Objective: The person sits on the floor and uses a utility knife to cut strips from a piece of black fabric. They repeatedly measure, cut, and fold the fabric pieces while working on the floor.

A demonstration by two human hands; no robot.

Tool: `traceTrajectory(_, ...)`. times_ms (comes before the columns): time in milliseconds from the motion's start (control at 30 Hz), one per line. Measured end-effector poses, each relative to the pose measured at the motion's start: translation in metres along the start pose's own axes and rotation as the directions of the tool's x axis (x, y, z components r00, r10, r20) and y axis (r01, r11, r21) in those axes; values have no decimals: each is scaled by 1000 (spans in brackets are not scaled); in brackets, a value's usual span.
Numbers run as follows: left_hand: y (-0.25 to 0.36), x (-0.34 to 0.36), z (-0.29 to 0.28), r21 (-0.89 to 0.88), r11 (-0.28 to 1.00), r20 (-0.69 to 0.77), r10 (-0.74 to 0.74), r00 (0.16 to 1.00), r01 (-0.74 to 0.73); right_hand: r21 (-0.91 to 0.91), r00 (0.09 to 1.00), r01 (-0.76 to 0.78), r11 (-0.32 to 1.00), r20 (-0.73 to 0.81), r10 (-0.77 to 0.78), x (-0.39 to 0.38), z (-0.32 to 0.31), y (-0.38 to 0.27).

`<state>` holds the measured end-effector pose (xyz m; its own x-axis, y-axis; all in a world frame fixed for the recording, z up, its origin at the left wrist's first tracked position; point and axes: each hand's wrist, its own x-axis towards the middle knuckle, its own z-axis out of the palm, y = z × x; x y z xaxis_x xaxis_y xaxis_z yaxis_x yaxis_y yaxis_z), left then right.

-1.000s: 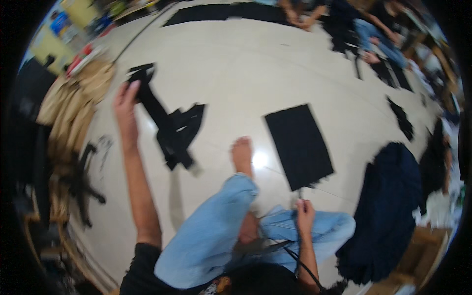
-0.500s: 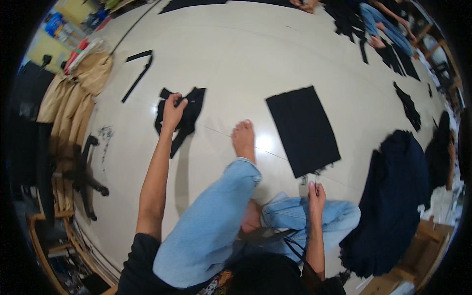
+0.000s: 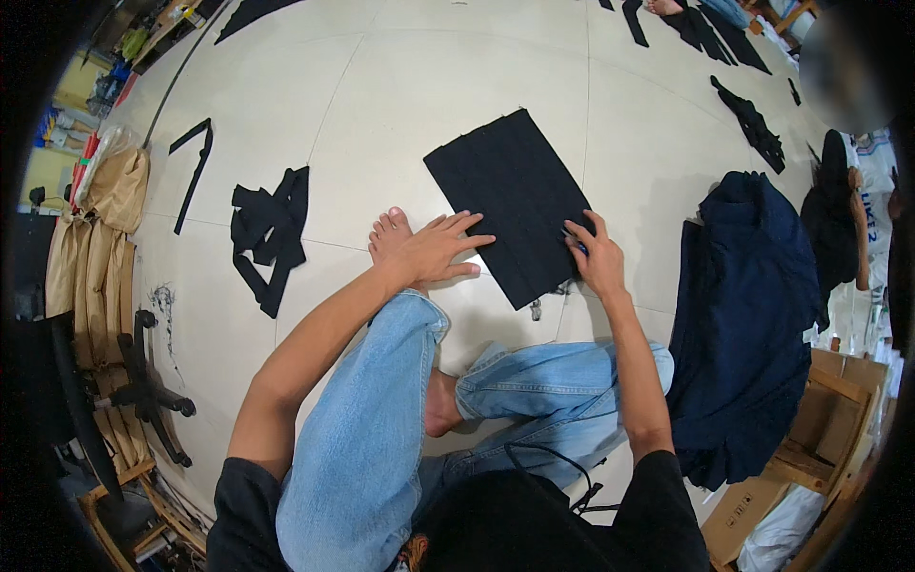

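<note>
A black rectangular piece of cloth point(image 3: 513, 195) lies flat on the floor, slightly turned, with loose bits of thread at its near edge. Over its left edge my left hand point(image 3: 440, 246) reaches with spread fingers, the fingertips on the cloth and nothing gripped. At the right edge my right hand point(image 3: 599, 259) is curled, its fingertips touching the cloth. A small dark thing shows between its fingers, too hidden to name. Further left rests a small heap of black cut cloth point(image 3: 272, 229), away from both hands.
A black strip point(image 3: 198, 172) lies at the far left near an office chair base point(image 3: 148, 391) and brown wrapped bundles point(image 3: 91, 276). Dark blue cloth point(image 3: 748, 324) is heaped on the right, beside a cardboard box point(image 3: 743, 515). Black scraps point(image 3: 753, 124) lie beyond, near another person's foot point(image 3: 664, 7).
My left hand has left the small heap of black cloth and come right to the rectangular piece. My right hand has moved up from its near corner to its right edge. The view has shifted.
</note>
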<state>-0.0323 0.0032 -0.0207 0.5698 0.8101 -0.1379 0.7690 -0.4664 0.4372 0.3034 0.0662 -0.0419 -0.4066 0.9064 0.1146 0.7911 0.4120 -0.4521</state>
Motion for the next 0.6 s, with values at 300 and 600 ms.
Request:
traceTrajectory(300,-16,38,3,65,974,-85,-212,974,217,228,986,-69,971,-130,100,16,1,6)
traceTrajectory(600,49,31,20,90,977,17,193,981,-194,-117,799,-599,792,-12,602,-6,-41,66)
